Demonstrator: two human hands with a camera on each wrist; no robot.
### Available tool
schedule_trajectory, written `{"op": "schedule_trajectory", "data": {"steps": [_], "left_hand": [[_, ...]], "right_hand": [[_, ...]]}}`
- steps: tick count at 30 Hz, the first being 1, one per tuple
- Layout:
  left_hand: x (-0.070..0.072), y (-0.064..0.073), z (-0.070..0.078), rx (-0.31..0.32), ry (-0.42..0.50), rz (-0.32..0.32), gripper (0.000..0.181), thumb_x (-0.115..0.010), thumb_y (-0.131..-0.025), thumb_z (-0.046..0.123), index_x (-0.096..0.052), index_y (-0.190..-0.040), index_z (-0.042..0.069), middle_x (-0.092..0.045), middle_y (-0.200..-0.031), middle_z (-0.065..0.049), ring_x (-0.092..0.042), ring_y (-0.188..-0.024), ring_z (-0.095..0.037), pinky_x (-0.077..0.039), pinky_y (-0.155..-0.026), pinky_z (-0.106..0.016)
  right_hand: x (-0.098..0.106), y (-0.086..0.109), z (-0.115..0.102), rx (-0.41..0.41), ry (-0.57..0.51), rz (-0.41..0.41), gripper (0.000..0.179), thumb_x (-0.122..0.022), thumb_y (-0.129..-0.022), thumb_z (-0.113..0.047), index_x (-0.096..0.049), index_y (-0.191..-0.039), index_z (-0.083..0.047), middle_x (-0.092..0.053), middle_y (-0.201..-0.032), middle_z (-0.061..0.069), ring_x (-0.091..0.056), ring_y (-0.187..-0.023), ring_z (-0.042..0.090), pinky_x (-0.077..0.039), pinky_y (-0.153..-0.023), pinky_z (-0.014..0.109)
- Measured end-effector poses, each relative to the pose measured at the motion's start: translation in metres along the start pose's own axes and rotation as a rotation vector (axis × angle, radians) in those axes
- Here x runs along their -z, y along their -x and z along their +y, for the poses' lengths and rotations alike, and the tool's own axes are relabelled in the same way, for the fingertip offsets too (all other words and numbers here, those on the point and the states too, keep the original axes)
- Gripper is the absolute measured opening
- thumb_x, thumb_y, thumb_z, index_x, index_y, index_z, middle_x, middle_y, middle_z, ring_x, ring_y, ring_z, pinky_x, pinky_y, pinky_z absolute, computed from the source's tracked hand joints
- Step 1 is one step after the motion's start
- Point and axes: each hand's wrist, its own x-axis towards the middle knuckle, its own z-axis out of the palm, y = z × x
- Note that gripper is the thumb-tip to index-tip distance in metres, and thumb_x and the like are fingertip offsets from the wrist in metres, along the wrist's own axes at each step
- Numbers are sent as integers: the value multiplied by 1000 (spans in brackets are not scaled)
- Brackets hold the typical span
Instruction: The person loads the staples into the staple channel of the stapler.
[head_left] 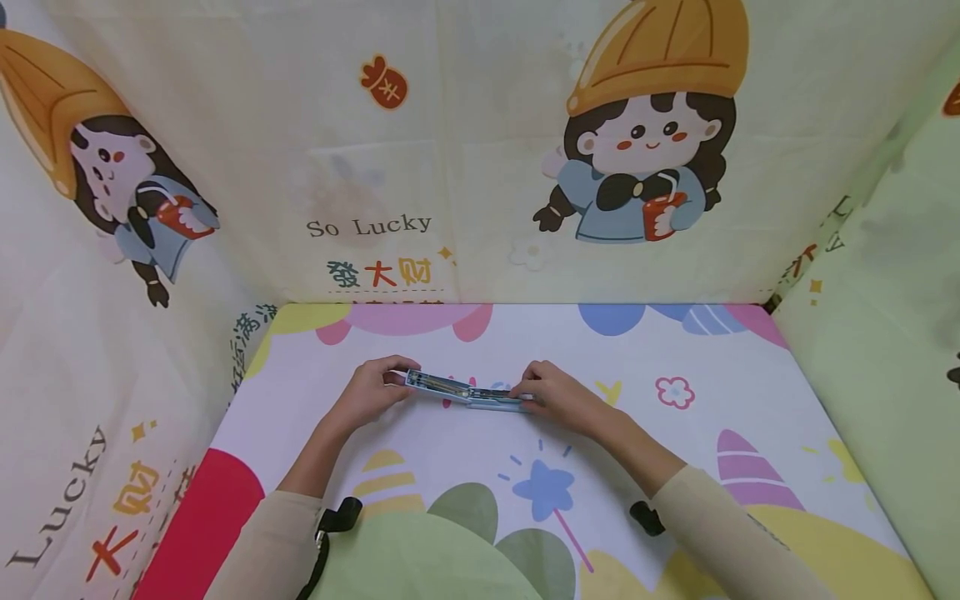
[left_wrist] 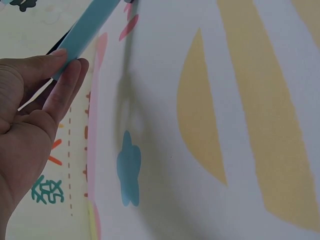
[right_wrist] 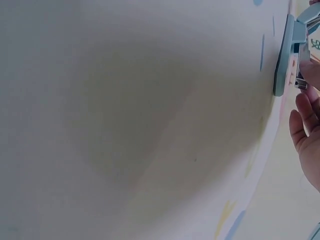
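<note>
A light-blue stapler (head_left: pixel 442 385) is spread wide, its top arm swung back to the left and its inner metal rail showing. My left hand (head_left: pixel 373 393) pinches the end of the top arm between thumb and fingers; the left wrist view shows the arm's smooth blue side (left_wrist: pixel 92 30). On the other side, my right hand (head_left: pixel 564 398) pinches the metal staple magazine (right_wrist: pixel 302 55) near its end. Below the magazine lies the stapler's base (right_wrist: pixel 283 62), with a gap between them. My right fingers are partly cut off by the edge of the right wrist view.
A tabletop (head_left: pixel 637 450) printed with colourful shapes lies under both hands. Cartoon-patterned cloth walls (head_left: pixel 480 167) stand at the back and at both sides. Black wrist mounts (head_left: pixel 341 515) show at the sleeves.
</note>
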Motion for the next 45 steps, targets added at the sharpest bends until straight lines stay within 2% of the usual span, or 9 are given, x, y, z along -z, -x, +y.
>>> {"op": "schedule_trajectory", "data": {"steps": [6, 11, 16, 23, 32, 40, 45], "left_hand": [[0, 0, 1, 2, 9, -2, 36, -75, -91, 4, -71, -126, 8, -71, -119, -11, -66, -99, -25, -57, -77, -30], [0, 0, 1, 22, 16, -2, 38, -75, -91, 4, -70, -128, 7, -71, -118, -11, -65, -99, -25, -57, -76, -31], [-1, 0, 1, 19, 16, -4, 38, -75, -91, 4, -70, -128, 7, -71, -118, -10, -65, -99, -25, -57, -76, -30], [1, 1, 4, 7, 20, -7, 38, -76, -90, 5, -70, -128, 6, -71, -117, -11, -66, -99, -25, -57, -74, -29], [1, -1, 6, -9, 7, -6, 38, -78, -90, 6, -70, -127, 5, -72, -116, -11, -67, -99, -24, -56, -74, -26], [1, 1, 10, -1, 29, 1, 39, -79, -89, 8, -70, -127, 7, -71, -119, -10, -67, -100, -24, -59, -78, -29], [1, 3, 17, -22, 33, -4, 38, -79, -90, 9, -69, -127, 7, -70, -120, -10, -67, -100, -23, -60, -80, -30]], "right_hand": [[-1, 4, 3, -9, 2, 15, 24, -82, -89, -13, -79, -112, -18, -68, -108, 1, -60, -101, 17, -53, -87, 32], [1, 8, 3, -133, -67, -15, 35, -81, -91, -21, -73, -125, -14, -68, -121, 3, -61, -113, 19, -54, -99, 38], [4, 12, 6, -223, -109, -24, 51, -83, -89, -25, -66, -135, -11, -68, -123, 5, -62, -112, 21, -54, -101, 43], [-1, 16, 12, -219, -81, -33, 57, -86, -85, -26, -66, -134, -6, -69, -114, 7, -61, -105, 23, -53, -97, 44], [-5, 17, 17, -257, -94, -77, 43, -86, -86, -24, -71, -123, -7, -68, -113, 5, -56, -98, 17, -52, -91, 38], [-6, 17, 18, -245, -102, -65, 39, -86, -84, -20, -73, -118, -4, -68, -107, 6, -56, -91, 16, -52, -85, 36], [-6, 16, 18, -248, -121, -60, 37, -87, -83, -18, -74, -115, -3, -67, -102, 5, -55, -88, 15, -51, -81, 33]]}}
